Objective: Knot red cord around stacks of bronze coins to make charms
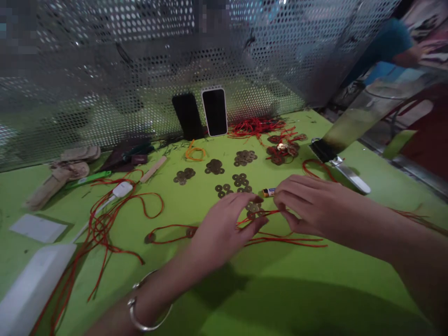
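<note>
My left hand [224,228] hovers over the green table with thumb and index finger apart in a C shape; its other fingers are hidden. A few round coins with centre holes [252,210] show in the gap between them. My right hand [304,205] has its fingertips pinched on a red cord [275,212], which runs left toward my left hand. Beside the right fingertips lies a small yellow-and-blue tube-like item [269,192]. More red cord [287,240] lies below both hands. Left of my left hand, a red loop [168,227] carries a coin [150,238].
Several coin piles [214,166] lie beyond my hands. Two phones [215,112] lean on the perforated metal screen [147,70]. Loose red cords [105,224] spread at left near a white box-like object [38,284]. A black-and-silver tool [339,165] and clear container [364,112] stand right.
</note>
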The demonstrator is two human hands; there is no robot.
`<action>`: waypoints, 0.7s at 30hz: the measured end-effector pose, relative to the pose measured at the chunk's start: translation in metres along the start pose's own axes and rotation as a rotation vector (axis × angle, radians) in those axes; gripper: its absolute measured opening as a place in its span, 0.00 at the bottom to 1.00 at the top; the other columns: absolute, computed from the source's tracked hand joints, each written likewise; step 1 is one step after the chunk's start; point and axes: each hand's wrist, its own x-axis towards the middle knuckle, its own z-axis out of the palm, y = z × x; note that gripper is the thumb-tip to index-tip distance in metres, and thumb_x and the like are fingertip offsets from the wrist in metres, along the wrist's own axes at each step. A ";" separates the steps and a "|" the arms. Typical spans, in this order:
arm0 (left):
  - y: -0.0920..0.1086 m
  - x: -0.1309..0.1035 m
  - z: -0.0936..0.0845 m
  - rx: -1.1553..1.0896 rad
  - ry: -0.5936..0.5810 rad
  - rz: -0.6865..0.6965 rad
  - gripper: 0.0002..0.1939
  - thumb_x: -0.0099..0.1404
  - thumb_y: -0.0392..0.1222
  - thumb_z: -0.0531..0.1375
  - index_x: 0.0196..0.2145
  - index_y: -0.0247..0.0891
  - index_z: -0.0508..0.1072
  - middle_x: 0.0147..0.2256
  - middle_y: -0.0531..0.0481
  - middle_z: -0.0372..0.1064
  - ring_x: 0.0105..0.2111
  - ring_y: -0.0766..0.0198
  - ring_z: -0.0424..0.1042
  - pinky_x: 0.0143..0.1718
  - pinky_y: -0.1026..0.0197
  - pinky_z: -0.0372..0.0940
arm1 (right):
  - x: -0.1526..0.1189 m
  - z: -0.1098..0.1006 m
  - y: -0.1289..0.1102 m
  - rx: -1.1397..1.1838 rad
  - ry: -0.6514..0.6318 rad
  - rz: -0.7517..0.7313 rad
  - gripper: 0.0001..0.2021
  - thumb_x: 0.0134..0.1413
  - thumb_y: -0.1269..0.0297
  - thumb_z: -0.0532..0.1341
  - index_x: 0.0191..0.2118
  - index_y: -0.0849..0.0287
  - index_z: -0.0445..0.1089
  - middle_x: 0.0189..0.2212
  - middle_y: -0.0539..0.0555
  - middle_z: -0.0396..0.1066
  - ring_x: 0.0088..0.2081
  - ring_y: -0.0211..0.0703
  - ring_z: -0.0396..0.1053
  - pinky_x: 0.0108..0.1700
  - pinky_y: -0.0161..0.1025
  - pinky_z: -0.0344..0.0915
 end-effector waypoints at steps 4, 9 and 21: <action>-0.003 0.016 0.009 -0.224 0.032 -0.067 0.07 0.66 0.40 0.59 0.35 0.38 0.77 0.33 0.51 0.78 0.33 0.63 0.75 0.38 0.61 0.66 | 0.016 -0.008 0.002 0.081 -0.006 0.063 0.06 0.58 0.72 0.53 0.35 0.63 0.67 0.32 0.56 0.67 0.37 0.48 0.66 0.40 0.44 0.64; -0.010 0.011 0.003 -0.513 0.122 -0.145 0.10 0.66 0.41 0.58 0.31 0.38 0.78 0.28 0.52 0.76 0.30 0.66 0.74 0.34 0.66 0.66 | 0.027 0.003 0.006 0.630 0.118 0.352 0.10 0.55 0.63 0.63 0.43 0.60 0.68 0.41 0.55 0.69 0.38 0.41 0.70 0.41 0.37 0.67; -0.003 0.010 -0.004 -0.492 0.224 -0.118 0.09 0.66 0.41 0.58 0.31 0.37 0.77 0.27 0.53 0.75 0.29 0.66 0.73 0.33 0.65 0.67 | 0.043 0.022 -0.014 1.210 0.372 0.541 0.04 0.56 0.64 0.64 0.34 0.58 0.76 0.35 0.53 0.74 0.38 0.40 0.72 0.40 0.37 0.69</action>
